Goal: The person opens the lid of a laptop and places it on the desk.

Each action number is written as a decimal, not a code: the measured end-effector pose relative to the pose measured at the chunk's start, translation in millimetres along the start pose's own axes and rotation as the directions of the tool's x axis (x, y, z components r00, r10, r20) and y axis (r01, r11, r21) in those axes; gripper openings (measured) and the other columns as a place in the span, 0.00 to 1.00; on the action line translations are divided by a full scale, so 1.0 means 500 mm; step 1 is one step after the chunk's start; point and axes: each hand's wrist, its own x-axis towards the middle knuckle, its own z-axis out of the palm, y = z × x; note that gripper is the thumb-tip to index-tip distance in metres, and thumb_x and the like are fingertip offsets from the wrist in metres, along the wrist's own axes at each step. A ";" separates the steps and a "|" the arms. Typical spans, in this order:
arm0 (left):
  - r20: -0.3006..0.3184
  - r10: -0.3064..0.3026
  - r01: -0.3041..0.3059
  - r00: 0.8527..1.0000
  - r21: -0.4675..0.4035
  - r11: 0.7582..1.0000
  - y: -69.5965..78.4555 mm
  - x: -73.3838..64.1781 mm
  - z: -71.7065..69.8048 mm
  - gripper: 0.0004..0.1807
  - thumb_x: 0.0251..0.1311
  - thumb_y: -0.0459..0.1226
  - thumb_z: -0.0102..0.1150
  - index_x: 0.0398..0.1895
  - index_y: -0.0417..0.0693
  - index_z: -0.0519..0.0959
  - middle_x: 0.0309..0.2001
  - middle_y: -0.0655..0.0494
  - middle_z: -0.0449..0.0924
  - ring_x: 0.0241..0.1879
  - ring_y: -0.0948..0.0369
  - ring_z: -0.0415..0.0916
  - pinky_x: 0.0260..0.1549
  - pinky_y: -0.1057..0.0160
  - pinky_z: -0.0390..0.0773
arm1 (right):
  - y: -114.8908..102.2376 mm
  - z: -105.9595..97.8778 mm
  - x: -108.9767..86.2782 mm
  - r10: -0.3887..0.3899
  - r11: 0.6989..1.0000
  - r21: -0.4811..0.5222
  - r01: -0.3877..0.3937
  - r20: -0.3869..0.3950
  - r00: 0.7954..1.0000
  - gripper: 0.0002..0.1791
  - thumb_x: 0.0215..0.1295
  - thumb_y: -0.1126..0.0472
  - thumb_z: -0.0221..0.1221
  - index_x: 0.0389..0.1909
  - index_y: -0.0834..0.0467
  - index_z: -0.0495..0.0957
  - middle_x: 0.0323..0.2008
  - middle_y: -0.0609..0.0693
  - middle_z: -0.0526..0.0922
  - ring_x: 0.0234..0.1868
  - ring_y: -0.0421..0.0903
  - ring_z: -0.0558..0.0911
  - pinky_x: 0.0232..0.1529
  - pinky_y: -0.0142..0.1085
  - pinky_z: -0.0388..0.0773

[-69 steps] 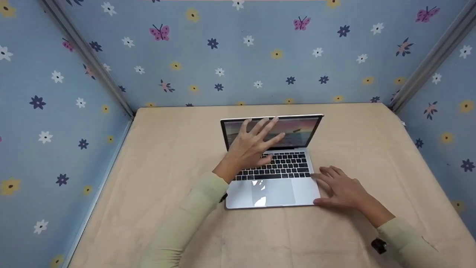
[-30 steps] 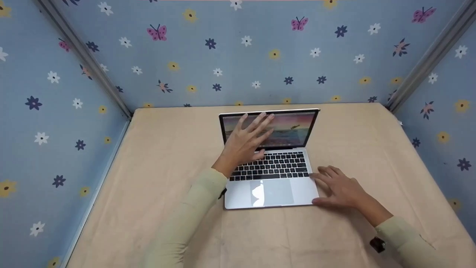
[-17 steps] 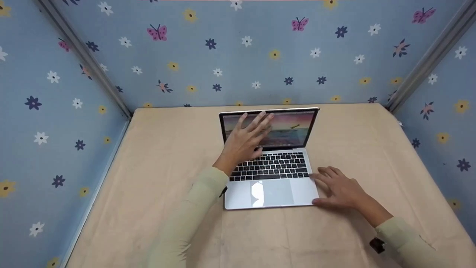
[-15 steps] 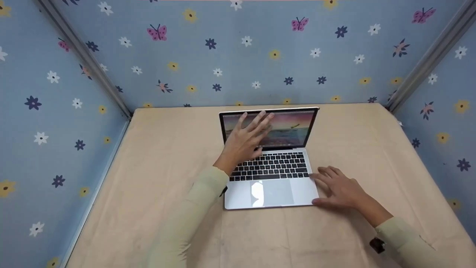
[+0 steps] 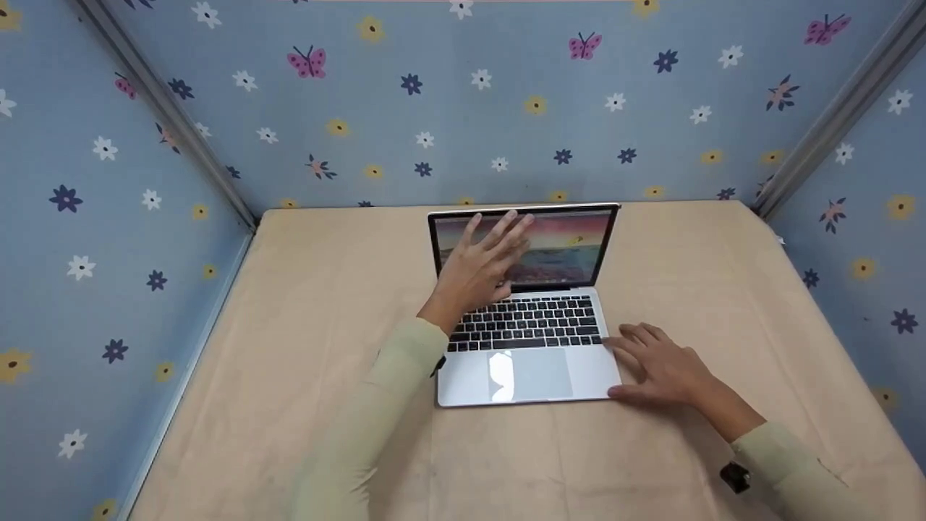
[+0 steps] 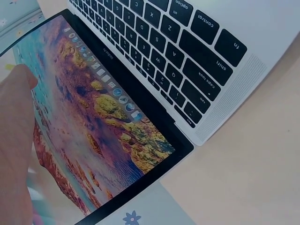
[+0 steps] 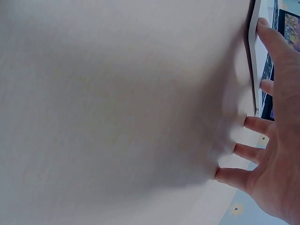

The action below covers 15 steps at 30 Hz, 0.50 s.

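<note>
A silver laptop with black keys stands unfolded on the table, its lit screen leaning back. In front of that screen is my left hand, its fingers spread and fairly straight, the tips near the top bezel. Whether they touch the glass cannot be made out. The left wrist view shows a coastal picture and a row of icons on the screen. My right hand rests at the laptop's right edge. Its thumb and index finger touch the base, and the other fingertips stand on the tabletop.
A beige cloth covers the table. Blue walls with flowers and butterflies rise behind it and at both sides, with grey posts in the corners. A small black object sits by the right sleeve.
The laptop's screen has tilted further back, its top edge rising in the head view. My left hand has gone up with it and slightly left. My right hand has stayed in place.
</note>
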 end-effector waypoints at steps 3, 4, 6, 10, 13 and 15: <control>0.005 0.002 -0.002 1.000 -0.010 1.000 -0.002 0.002 0.001 0.43 0.76 0.68 0.60 0.90 0.72 0.64 0.95 0.63 0.49 0.93 0.58 0.51 0.87 0.40 0.64 | 0.000 0.000 -0.001 0.002 1.000 -0.007 -0.002 0.004 1.000 0.52 0.62 0.19 0.68 0.81 0.44 0.75 0.83 0.61 0.73 0.83 0.69 0.71 0.46 0.72 0.87; 0.010 0.002 -0.002 1.000 -0.018 1.000 -0.003 0.002 0.002 0.43 0.76 0.68 0.60 0.90 0.72 0.64 0.95 0.63 0.49 0.93 0.58 0.51 0.87 0.39 0.64 | 0.000 0.000 -0.001 0.005 1.000 -0.008 -0.005 0.008 1.000 0.52 0.62 0.19 0.68 0.81 0.44 0.75 0.83 0.61 0.73 0.83 0.69 0.71 0.46 0.72 0.87; 0.023 0.002 -0.001 1.000 -0.031 1.000 -0.004 0.005 0.003 0.43 0.76 0.68 0.61 0.90 0.72 0.64 0.95 0.63 0.49 0.94 0.57 0.51 0.87 0.39 0.63 | 0.000 0.000 -0.001 0.011 1.000 -0.012 -0.011 0.016 1.000 0.53 0.62 0.19 0.68 0.81 0.45 0.75 0.83 0.62 0.72 0.83 0.70 0.70 0.47 0.73 0.87; 0.058 -0.002 0.005 0.998 -0.052 0.999 -0.007 0.012 0.003 0.43 0.77 0.67 0.60 0.91 0.72 0.63 0.95 0.63 0.47 0.94 0.57 0.48 0.89 0.38 0.60 | -0.002 -0.001 -0.001 0.013 1.000 -0.016 -0.013 0.026 1.000 0.53 0.63 0.19 0.67 0.82 0.45 0.74 0.84 0.62 0.72 0.84 0.70 0.70 0.48 0.74 0.86; 0.084 -0.004 0.009 0.996 -0.059 0.998 -0.007 0.016 0.003 0.43 0.78 0.67 0.58 0.91 0.72 0.61 0.96 0.62 0.44 0.95 0.56 0.46 0.89 0.37 0.59 | -0.001 -0.001 -0.001 0.009 1.000 -0.021 -0.009 0.027 1.000 0.53 0.63 0.19 0.67 0.82 0.46 0.74 0.84 0.62 0.72 0.84 0.70 0.70 0.48 0.74 0.86; 0.100 -0.005 0.011 0.995 -0.059 0.998 -0.007 0.018 0.002 0.43 0.79 0.67 0.57 0.92 0.72 0.60 0.96 0.61 0.43 0.95 0.56 0.45 0.90 0.37 0.58 | -0.001 0.000 -0.001 0.008 1.000 -0.023 -0.008 0.027 1.000 0.54 0.63 0.19 0.67 0.82 0.46 0.74 0.84 0.62 0.72 0.84 0.71 0.70 0.48 0.74 0.86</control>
